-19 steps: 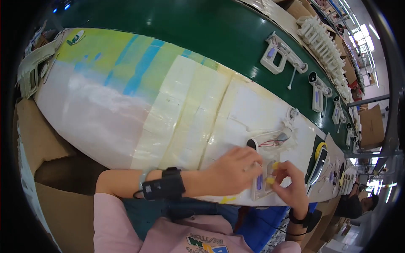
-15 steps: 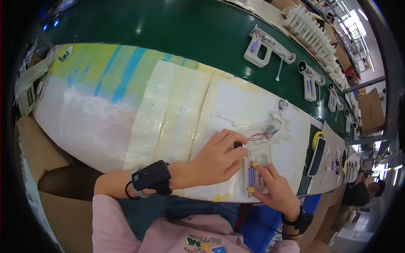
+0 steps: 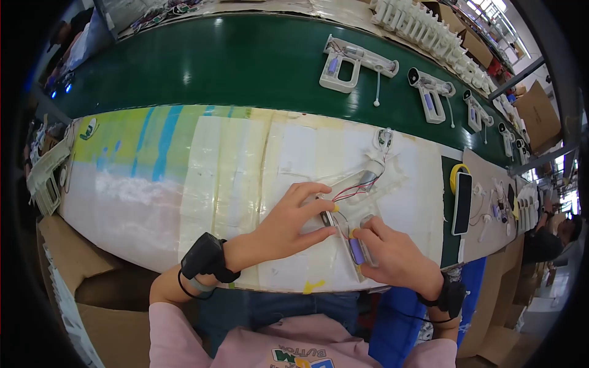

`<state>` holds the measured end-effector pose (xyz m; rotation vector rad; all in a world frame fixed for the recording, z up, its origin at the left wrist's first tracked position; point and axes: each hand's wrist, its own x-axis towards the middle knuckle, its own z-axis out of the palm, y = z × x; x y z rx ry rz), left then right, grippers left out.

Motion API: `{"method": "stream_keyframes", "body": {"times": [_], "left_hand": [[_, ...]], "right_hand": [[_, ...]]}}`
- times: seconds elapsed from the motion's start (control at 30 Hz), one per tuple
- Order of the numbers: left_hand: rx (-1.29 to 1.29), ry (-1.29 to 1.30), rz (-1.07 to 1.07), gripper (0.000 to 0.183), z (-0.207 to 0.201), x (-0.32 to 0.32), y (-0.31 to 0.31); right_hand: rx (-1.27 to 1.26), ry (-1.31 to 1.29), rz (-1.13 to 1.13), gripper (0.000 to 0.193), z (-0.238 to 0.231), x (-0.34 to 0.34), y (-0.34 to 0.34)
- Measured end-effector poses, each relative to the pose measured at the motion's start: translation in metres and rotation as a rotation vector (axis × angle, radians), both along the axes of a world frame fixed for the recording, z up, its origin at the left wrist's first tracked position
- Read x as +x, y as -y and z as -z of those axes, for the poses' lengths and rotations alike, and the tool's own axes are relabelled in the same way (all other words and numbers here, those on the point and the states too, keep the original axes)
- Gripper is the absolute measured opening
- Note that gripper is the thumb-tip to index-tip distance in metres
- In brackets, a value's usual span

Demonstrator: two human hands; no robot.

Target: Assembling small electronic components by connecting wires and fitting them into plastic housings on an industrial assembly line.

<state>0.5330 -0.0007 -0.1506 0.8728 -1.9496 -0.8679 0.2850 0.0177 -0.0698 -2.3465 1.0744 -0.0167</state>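
A white gun-shaped plastic housing half (image 3: 392, 178) lies on the work surface before me, with a grey motor (image 3: 367, 178) and red and dark wires (image 3: 350, 191) in it. My left hand (image 3: 285, 222) has its thumb and fingers curled around a small black part (image 3: 326, 217) beside the housing's grip. At the grip, my right hand (image 3: 392, 253) holds the housing, its fingertips against a purple cylindrical battery (image 3: 356, 251). Yellow covers or tape show by the fingertips. Fingers hide part of the grip and the wire ends.
Behind the board runs a green belt (image 3: 245, 67) carrying several similar housings (image 3: 353, 64). To the right are a phone (image 3: 462, 203), a yellow tape roll (image 3: 458, 176) and loose wired parts. A cardboard box (image 3: 116, 319) stands at lower left. White housings (image 3: 423, 30) are stacked at the far right.
My view has shifted. Both hands remain at the grip; the left thumb and fingers have spread wider around the black part. My right fingers have closed in over the battery and grip, which now sits more tilted.
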Motion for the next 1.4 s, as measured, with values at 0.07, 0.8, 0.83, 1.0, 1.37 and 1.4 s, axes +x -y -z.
{"method": "stream_keyframes", "body": {"times": [0.07,0.8,0.83,1.0,1.37,1.4], "left_hand": [[0.025,-0.013,-0.017,0.033,0.001,-0.002,-0.002],[0.169,-0.083,0.034,0.036,0.002,-0.001,0.0],[0.169,-0.083,0.038,0.036,0.002,-0.002,0.0],[0.182,-0.11,-0.004,0.037,0.002,-0.006,-0.001],[-0.606,0.265,0.126,0.025,0.002,-0.04,-0.06],[-0.683,0.284,0.098,0.026,0.004,-0.047,-0.063]], "right_hand": [[-0.024,0.015,0.002,0.057,-0.001,0.002,0.001],[0.094,0.049,0.076,0.049,-0.001,-0.006,0.002],[0.154,0.11,0.136,0.049,0.005,-0.012,-0.001],[0.136,0.214,0.204,0.052,0.021,-0.024,-0.015],[0.245,0.29,0.296,0.03,0.012,0.013,0.04],[0.237,0.294,0.296,0.03,0.022,0.017,0.043]]}}
